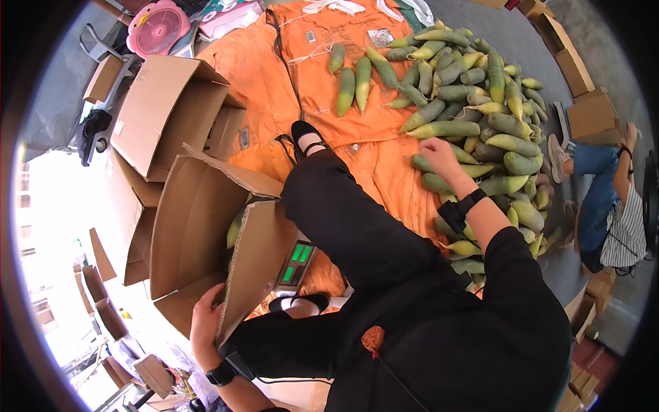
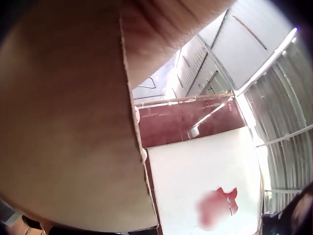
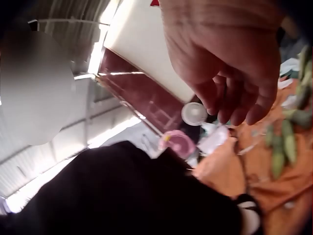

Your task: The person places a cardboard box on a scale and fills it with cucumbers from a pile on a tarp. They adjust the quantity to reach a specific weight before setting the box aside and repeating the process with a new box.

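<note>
My left hand (image 1: pixel 206 321) grips the edge of an open cardboard box (image 1: pixel 199 226), fingers over its near wall. In the left wrist view the box wall (image 2: pixel 68 127) fills the left side, with part of the left hand (image 2: pixel 166 34) above it. A green radish (image 1: pixel 235 230) shows inside the box; the rest of the inside is mostly hidden. My right hand (image 1: pixel 439 154) is over the near edge of a big heap of green radishes (image 1: pixel 508 123). In the right wrist view the right hand (image 3: pixel 230 73) hangs with loosely bent fingers and nothing in them.
An orange tarp (image 1: pixel 247 62) lies under the heap, with a few separate radishes (image 1: pixel 345 93) on it. A scale display (image 1: pixel 296 264) glows green beside the box. More cardboard boxes (image 1: pixel 161 110) stand at left, near a pink fan (image 1: pixel 158 29). Another person (image 1: pixel 597 185) is at right.
</note>
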A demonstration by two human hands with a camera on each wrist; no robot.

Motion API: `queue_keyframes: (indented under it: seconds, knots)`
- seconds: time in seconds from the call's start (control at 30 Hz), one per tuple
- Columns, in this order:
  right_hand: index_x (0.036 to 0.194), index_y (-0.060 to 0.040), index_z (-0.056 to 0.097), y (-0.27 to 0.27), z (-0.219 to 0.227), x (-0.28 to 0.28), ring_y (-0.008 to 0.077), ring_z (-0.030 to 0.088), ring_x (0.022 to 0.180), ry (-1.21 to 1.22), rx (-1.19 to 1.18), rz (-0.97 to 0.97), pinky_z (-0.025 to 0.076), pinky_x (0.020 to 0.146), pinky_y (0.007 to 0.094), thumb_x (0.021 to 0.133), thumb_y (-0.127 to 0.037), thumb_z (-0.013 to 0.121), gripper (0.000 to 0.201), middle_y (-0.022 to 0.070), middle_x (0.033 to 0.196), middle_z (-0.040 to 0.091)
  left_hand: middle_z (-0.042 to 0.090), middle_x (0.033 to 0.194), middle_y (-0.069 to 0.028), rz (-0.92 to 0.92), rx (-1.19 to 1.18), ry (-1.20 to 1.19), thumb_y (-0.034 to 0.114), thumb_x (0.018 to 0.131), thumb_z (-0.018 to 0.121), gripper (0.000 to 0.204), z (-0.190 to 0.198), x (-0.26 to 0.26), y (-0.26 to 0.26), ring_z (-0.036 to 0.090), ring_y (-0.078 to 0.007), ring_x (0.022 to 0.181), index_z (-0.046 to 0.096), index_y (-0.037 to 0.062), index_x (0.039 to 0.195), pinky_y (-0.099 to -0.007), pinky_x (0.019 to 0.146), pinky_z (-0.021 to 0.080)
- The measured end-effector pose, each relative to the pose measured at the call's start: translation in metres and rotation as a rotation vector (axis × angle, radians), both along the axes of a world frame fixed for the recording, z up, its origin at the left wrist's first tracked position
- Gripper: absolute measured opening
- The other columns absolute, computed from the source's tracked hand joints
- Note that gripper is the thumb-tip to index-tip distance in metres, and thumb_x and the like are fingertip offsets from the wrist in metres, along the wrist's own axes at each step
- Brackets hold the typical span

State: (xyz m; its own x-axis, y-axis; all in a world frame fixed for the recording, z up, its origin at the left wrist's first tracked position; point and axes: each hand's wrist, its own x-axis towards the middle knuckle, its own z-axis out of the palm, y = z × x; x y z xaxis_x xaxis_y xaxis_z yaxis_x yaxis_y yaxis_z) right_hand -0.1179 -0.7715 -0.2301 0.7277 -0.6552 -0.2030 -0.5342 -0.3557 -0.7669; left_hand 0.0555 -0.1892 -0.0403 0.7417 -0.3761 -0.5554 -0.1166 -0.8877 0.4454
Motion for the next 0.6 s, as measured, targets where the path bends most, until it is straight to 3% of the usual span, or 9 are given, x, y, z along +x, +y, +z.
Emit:
queue_keyframes:
  seconds: [0.07,0.17,0.3,0.37,0.4,0.5,0.6]
  knots:
    - [0.089,-0.0021,0.068,-0.014,-0.032,-0.034,0.0306,0.064,0.084,0.113,-0.043,-0.081,0.05,0.076,0.0376,0.083,-0.019,0.06,0.019,0.0152,0.088,0.068,0.067,0.108,-0.0144,0.248,-0.167,0.022,0.002,0.084,0.06,0.039,0.002,-0.002,-0.001,0.063,-0.0193,0.098,0.057,0.0022,0.124,-0.0303,0.084,0.048]
    - [0.091,-0.0027,0.068,-0.033,-0.087,-0.09,0.0353,0.062,0.092,0.389,-0.063,-0.24,0.049,0.081,0.0396,0.082,-0.017,0.057,0.02,0.0168,0.096,0.067,0.067,0.101,-0.0092,0.395,-0.228,-0.12,0.002,0.087,0.058,0.035,0.012,-0.005,-0.001,0.061,-0.0144,0.091,0.058,0.0014,0.122,-0.0267,0.079,0.048]
    - [0.103,-0.0051,0.065,-0.022,-0.068,-0.127,0.0377,0.055,0.106,0.655,-0.278,-0.314,0.048,0.088,0.0431,0.082,-0.014,0.058,0.024,0.0162,0.113,0.061,0.066,0.099,-0.0066,0.479,-0.211,-0.327,0.001,0.09,0.055,0.032,0.032,-0.018,-0.012,0.059,-0.011,0.088,0.059,0.0011,0.122,-0.0241,0.077,0.047]
    - [0.117,-0.0082,0.057,-0.017,-0.05,-0.13,0.0386,0.045,0.118,0.781,-0.335,-0.335,0.046,0.093,0.0463,0.081,-0.012,0.061,0.036,0.0139,0.128,0.05,0.066,0.1,-0.0065,0.469,-0.226,-0.356,0.001,0.091,0.054,0.031,0.033,-0.023,-0.012,0.06,-0.0119,0.09,0.059,0.0013,0.121,-0.024,0.08,0.047]
    - [0.125,-0.0099,0.05,-0.021,-0.052,-0.133,0.0352,0.042,0.122,0.862,-0.304,-0.28,0.046,0.093,0.046,0.081,-0.01,0.063,0.046,0.0113,0.132,0.046,0.065,0.101,-0.0067,0.473,-0.225,-0.403,0.001,0.091,0.054,0.03,0.032,-0.027,-0.014,0.06,-0.0128,0.092,0.059,0.001,0.12,-0.0242,0.081,0.047]
    - [0.128,-0.0107,0.047,-0.022,-0.048,-0.133,0.0338,0.042,0.123,0.941,-0.347,-0.096,0.045,0.094,0.0466,0.082,-0.01,0.063,0.049,0.01,0.133,0.045,0.065,0.102,-0.0072,0.482,-0.252,-0.473,0.001,0.091,0.054,0.028,0.024,-0.035,-0.016,0.061,-0.0143,0.095,0.061,0.0001,0.118,-0.025,0.084,0.047]
    - [0.134,-0.0146,0.045,-0.019,-0.045,-0.118,0.0288,0.043,0.123,1.072,-0.466,0.12,0.04,0.095,0.0452,0.084,-0.009,0.062,0.053,0.0089,0.127,0.051,0.064,0.102,-0.0078,0.483,-0.27,-0.508,0.001,0.091,0.054,0.025,0.025,-0.04,-0.019,0.061,-0.015,0.097,0.062,-0.001,0.115,-0.0259,0.086,0.047]
